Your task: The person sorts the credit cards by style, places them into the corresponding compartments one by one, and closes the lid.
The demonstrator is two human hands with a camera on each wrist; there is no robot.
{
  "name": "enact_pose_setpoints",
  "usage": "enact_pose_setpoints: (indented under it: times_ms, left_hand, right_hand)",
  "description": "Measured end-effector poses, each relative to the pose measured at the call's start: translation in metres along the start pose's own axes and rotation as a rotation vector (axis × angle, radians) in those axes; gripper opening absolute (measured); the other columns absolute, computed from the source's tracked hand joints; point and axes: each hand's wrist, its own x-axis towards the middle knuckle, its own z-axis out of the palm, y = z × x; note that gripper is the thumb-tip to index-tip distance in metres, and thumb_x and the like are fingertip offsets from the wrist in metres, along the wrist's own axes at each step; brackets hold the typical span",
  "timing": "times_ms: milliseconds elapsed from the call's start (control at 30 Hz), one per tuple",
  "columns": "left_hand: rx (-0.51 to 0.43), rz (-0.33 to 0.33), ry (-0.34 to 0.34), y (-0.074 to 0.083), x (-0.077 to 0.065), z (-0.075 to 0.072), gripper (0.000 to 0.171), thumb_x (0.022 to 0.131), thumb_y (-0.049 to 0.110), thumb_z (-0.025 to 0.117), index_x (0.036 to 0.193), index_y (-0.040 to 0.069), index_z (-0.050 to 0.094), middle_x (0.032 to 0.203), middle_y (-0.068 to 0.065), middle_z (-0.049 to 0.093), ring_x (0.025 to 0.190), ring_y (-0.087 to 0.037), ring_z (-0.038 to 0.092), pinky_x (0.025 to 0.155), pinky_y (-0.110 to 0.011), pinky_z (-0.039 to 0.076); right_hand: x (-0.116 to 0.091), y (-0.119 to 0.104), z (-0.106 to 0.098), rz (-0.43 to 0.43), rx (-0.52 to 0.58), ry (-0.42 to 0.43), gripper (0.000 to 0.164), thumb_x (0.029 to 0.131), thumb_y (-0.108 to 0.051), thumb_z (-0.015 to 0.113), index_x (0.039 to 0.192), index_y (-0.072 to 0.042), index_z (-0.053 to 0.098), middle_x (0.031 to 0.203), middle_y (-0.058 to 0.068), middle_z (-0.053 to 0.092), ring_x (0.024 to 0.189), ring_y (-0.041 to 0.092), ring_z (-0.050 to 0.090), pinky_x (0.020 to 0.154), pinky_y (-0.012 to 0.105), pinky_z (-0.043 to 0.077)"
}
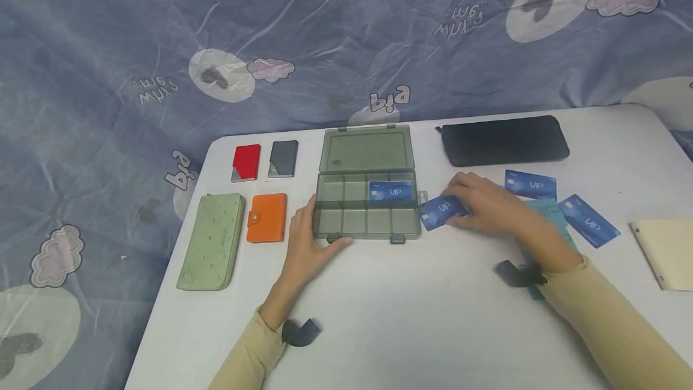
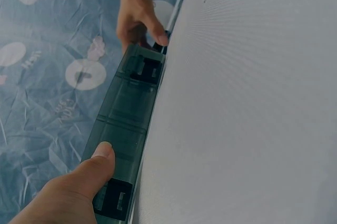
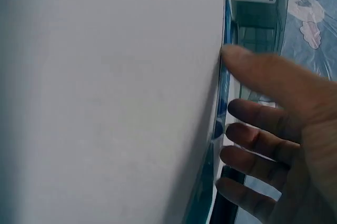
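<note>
A translucent green compartment box (image 1: 354, 236) lies on the table, its lid (image 1: 368, 149) folded back. One blue VIP card (image 1: 391, 191) sits in the right part of its back row. My left hand (image 1: 305, 245) rests at the box's front left corner, fingers along the side; its thumb (image 2: 105, 153) presses the front wall in the left wrist view. Just right of the box, my right hand (image 1: 484, 206) pinches another blue VIP card (image 1: 437, 212) between thumb and fingers. In the right wrist view that card (image 3: 223, 92) shows only edge-on.
Two VIP cards (image 1: 530, 185) and a teal item (image 1: 549, 214), partly under my right forearm, lie at right. A black pouch (image 1: 503, 140) is behind them, a cream notebook (image 1: 666, 251) far right. Left stand green (image 1: 211, 242) and orange wallets (image 1: 267, 218), red (image 1: 247, 161) and grey card holders (image 1: 283, 158).
</note>
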Motion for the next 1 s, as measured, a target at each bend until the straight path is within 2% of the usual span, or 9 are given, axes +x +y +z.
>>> enact_pose_setpoints:
  times_ms: [300,467,600,700,1000]
  left_hand:
    - [-0.002,-0.013,0.001,0.0002,-0.0005,-0.0015,0.107,0.066,0.061,0.073,0.149,0.020,0.019,0.131,-0.007,0.044,0.116,-0.020,0.038,0.093,-0.040,0.037]
    - [0.003,-0.009,-0.003,0.0007,-0.0001,-0.0006,0.107,0.066,0.061,0.073,0.149,0.020,0.019,0.131,-0.007,0.044,0.117,-0.019,0.038,0.093,-0.040,0.036]
    - [0.009,0.001,0.002,0.0019,0.0009,-0.0005,0.107,0.066,0.059,0.074,0.149,0.019,0.019,0.130,-0.007,0.045,0.116,-0.019,0.038,0.093,-0.040,0.037]
    - [0.006,0.008,0.006,0.0020,0.0011,-0.0006,0.107,0.066,0.058,0.076,0.149,0.019,0.020,0.129,-0.008,0.045,0.116,-0.020,0.039,0.092,-0.040,0.037]
    - [0.001,-0.001,0.001,0.0016,0.0002,-0.0007,0.107,0.066,0.060,0.074,0.149,0.019,0.020,0.130,-0.008,0.045,0.115,-0.020,0.039,0.092,-0.040,0.037]
  right_hand:
    - [0.0104,0.0004,-0.0034,0.043,0.029,-0.065,0.049,0.064,-0.031,0.079,0.101,-0.006,0.057,0.097,0.003,0.051,0.094,0.020,0.045,0.086,0.043,0.038]
    - [0.0069,0.0023,-0.0014,0.077,0.027,-0.055,0.050,0.064,-0.034,0.079,0.099,-0.008,0.056,0.095,0.002,0.051,0.094,0.021,0.043,0.084,0.042,0.036]
    - [0.0032,0.0014,-0.0034,0.135,-0.024,-0.044,0.057,0.064,-0.040,0.079,0.103,-0.006,0.057,0.098,0.004,0.052,0.096,0.024,0.044,0.084,0.045,0.036]
    - [0.0024,0.0015,-0.0046,0.162,-0.046,-0.041,0.056,0.063,-0.043,0.079,0.101,-0.007,0.058,0.096,0.003,0.052,0.094,0.024,0.045,0.083,0.045,0.038]
    - [0.0012,0.0051,0.0010,0.140,0.027,-0.019,0.054,0.062,-0.038,0.080,0.097,-0.006,0.054,0.091,0.003,0.050,0.089,0.021,0.042,0.077,0.038,0.033]
